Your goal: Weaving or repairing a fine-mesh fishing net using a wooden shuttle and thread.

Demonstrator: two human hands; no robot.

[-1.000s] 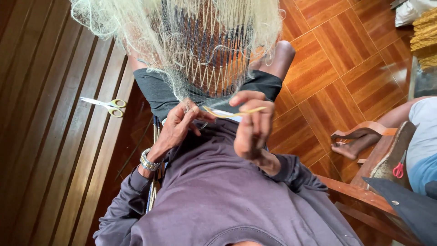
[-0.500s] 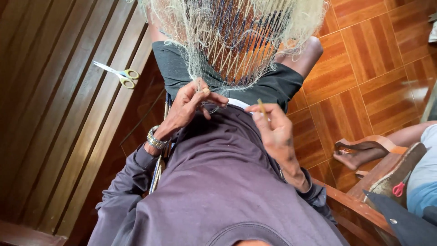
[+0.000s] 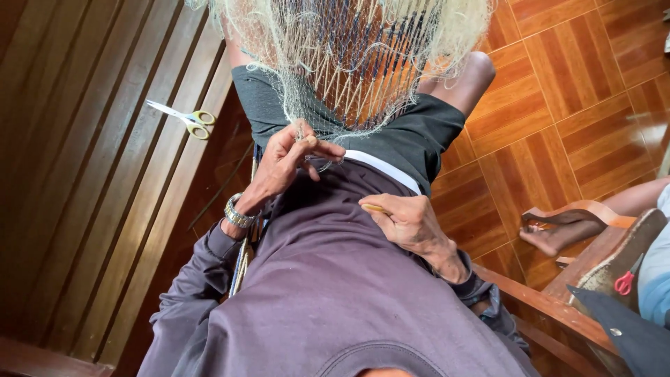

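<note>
A pale fishing net hangs over my knees and dark shorts. My left hand, with a metal watch on the wrist, pinches the net's lower edge between thumb and fingers. Held close to my purple shirt, my right hand is closed around a thin yellowish netting needle, of which only the tip shows. The two hands are a short way apart.
Yellow-handled scissors lie on the dark wooden bench at my left. Orange floor tiles spread to the right. Another person's bare foot rests by a wooden chair, with small red scissors nearby.
My right hand has dropped from beside the net back toward my belly with the needle. My left hand has stayed on the net's edge. The view has shifted left and down.
</note>
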